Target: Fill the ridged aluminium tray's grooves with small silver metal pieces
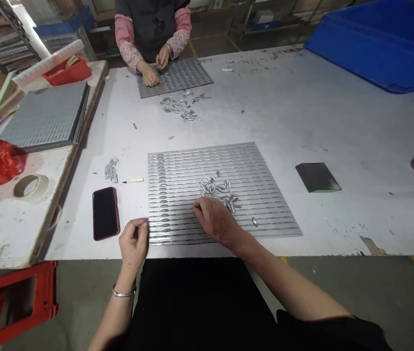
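A grey panel [192, 170] with rows of shiny strips lies flat on the table before me. Dark oval pieces [163, 195] form a column near its left side. My left hand [134, 239] is at the panel's lower left corner, fingers curled and thumb against the forefinger; what it holds, if anything, is hidden. Over the panel's middle, my right hand [214, 219] has its fingers pinched together, and their tips are too small to make out. Loose silver oval pieces [229, 197] lie just beyond and beside it, and a single oval [254, 222] rests farther right.
A phone [105, 213], a small knife [134, 181] and a pile of bits [111, 169] lie left of the panel. To the right is a dark block [318, 177]. Across the table [265, 112], a person's hands [150, 75] work on another panel [188, 75]. A tape roll [30, 186] sits on the side table.
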### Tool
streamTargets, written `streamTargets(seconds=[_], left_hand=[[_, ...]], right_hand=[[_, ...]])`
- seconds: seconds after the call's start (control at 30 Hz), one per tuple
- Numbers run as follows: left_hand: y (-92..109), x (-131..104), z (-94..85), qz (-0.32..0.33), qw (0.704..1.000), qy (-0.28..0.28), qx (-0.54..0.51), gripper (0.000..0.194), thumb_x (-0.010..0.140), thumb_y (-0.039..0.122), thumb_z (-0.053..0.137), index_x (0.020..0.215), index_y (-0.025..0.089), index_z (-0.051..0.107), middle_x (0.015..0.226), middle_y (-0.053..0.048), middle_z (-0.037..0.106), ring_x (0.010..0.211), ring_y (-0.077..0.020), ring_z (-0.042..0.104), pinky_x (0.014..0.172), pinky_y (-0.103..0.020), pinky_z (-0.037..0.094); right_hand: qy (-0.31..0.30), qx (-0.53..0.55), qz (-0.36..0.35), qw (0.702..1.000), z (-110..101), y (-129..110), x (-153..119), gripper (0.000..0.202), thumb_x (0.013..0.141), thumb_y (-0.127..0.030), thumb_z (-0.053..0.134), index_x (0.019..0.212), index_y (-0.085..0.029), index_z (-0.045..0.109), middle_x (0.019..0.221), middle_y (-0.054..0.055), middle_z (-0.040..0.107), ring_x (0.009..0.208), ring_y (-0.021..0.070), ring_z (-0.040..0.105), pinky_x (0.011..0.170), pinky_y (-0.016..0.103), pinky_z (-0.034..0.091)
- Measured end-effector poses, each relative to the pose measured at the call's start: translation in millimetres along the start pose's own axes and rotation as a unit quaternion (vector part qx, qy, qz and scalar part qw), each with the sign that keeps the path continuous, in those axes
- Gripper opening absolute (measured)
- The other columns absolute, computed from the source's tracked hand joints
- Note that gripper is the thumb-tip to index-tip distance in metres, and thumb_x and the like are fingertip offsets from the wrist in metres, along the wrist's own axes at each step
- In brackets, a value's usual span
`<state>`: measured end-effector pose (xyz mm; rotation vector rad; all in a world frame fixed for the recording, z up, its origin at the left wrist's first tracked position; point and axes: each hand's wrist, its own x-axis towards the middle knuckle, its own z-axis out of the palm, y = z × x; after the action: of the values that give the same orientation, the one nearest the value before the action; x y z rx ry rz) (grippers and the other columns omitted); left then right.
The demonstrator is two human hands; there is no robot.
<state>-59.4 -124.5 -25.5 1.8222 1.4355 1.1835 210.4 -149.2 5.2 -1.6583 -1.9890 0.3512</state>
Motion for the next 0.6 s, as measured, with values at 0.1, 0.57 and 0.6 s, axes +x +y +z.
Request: streamTargets(seconds=[0.1, 0.57, 0.6], left_hand=[[0, 0, 0.1, -0.006, 1.000, -0.006, -0.003, 0.014, 0.092, 0.030, 0.063, 0.093, 0.019, 0.071, 0.087, -0.005, 0.073, 0.080, -0.0165, 0.068, 0.074, -0.028, 0.054], [-2, -2, 0.1, -0.012, 1.000, -0.016, -0.020, 0.014, 0.093, 0.031, 0.062, 0.093, 0.020, 0.071, 0.086, -0.004, 0.072, 0.079, -0.0166, 0.066, 0.074, -0.029, 0.053], [-1, -1, 0.0, -0.013, 1.000, -0.014, -0.017, 0.015, 0.093, 0.032, 0.062, 0.092, 0.020, 0.071, 0.086, -0.004, 0.072, 0.079, -0.0167, 0.066, 0.074, -0.029, 0.053]], right_hand=[[-0.023, 0.119, -0.001, 0.993, 13, -23, -11, 0.010, 0.102, -0.021, 0.049, 0.102, -0.019, 0.060, 0.088, 0.004, 0.067, 0.075, 0.0176, 0.063, 0.069, 0.029, 0.051], [0.001, 0.081, -0.142, 0.987, 63, -54, -31, 0.032, 0.095, -0.001, 0.046, 0.110, -0.017, 0.068, 0.106, 0.011, 0.071, 0.096, 0.0218, 0.063, 0.087, 0.036, 0.056], [0.002, 0.083, -0.147, 0.986, 65, -53, -31, 0.033, 0.095, 0.000, 0.045, 0.110, -0.017, 0.068, 0.106, 0.011, 0.070, 0.096, 0.0213, 0.062, 0.088, 0.035, 0.056]])
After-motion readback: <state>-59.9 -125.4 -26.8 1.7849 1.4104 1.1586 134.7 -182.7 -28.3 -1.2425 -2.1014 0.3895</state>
